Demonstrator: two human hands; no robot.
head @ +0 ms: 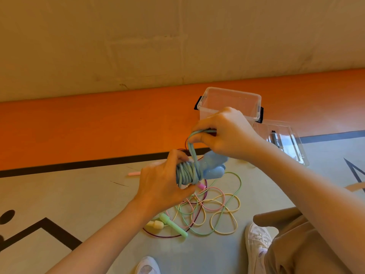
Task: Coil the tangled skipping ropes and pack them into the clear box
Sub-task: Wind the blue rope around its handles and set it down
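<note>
Centre of frame: the left hand (162, 186) is closed around a bundle of blue skipping rope (186, 173), fingers wrapped over the coiled turns. The 2 blue handles (212, 167) project from the bundle toward the right, side by side. The right hand (227, 133), above and right of the bundle, pinches a loop of the same blue cord between thumb and fingers — the strands run taut down to the coil.

Lower centre, on the floor (88, 198): a loose tangle of ropes (213, 210) in pink, yellow, green and dark maroon, with a green handle (173, 225) and a pale yellow handle (156, 224) at its left edge. A pink handle (134, 173) lies apart, left of the hands.

Upper right of centre: the clear box (231, 99) stands open behind the right hand, black clips on both ends; its clear lid (284, 139) lies just to its right. 2 white shoes — 1 at lower right (256, 244), 1 at bottom centre (148, 266).
</note>
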